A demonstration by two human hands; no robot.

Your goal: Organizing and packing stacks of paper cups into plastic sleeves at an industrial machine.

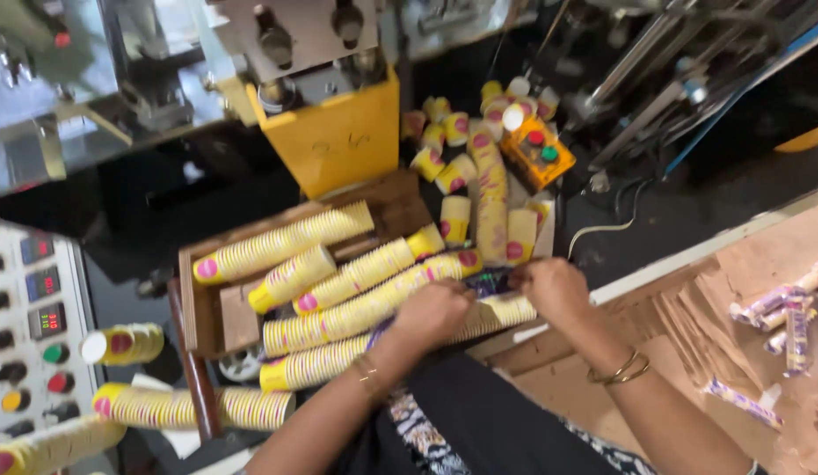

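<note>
Long stacks of yellow paper cups [356,299] lie side by side on a wooden tray [202,308] in front of me. My left hand [433,312] rests closed on one stack of cups [505,310] near its right end. My right hand [554,288] grips the same stack's end, where a dark printed plastic wrapper [488,281] shows between the hands. A thin bracelet sits on each wrist.
A control panel [31,325] with coloured buttons stands at left, more cup stacks [189,406] below it. A yellow machine box [338,136] is behind the tray. Loose cups [466,141] and an orange button box [536,151] lie at the back. Wrapped stacks [782,308] rest on cardboard at right.
</note>
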